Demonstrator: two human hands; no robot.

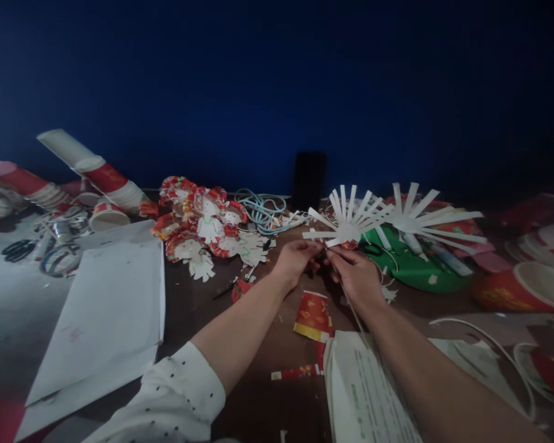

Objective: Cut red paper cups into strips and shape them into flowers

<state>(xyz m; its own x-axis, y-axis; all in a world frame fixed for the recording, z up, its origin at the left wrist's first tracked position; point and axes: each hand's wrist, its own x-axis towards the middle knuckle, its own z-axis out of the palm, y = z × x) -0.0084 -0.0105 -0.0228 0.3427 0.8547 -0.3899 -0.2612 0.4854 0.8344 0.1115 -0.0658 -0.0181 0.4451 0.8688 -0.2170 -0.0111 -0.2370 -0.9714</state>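
My left hand (298, 261) and my right hand (357, 277) meet above the middle of the table, fingertips pinched together at the near edge of a cut paper cup (348, 233). The cup's wall is slit into white strips that fan out around its round base. My fingers partly hide the exact grip. A thin pale strip (352, 307) trails down below my right hand. Just to the right, a second fanned-out paper cup (409, 224) lies on a green item (425, 271). A red printed cup piece (312, 315) is below my hands.
Red-and-white paper cutouts (207, 221) lie heaped left of centre, beside a coiled light-blue cable (261, 209). A dark phone-like slab (308, 178) stands behind. Stacked paper cups (113, 184), black-handled scissors (18, 250) and white sheets (106, 314) occupy the left; a large cup (503, 289) lies right.
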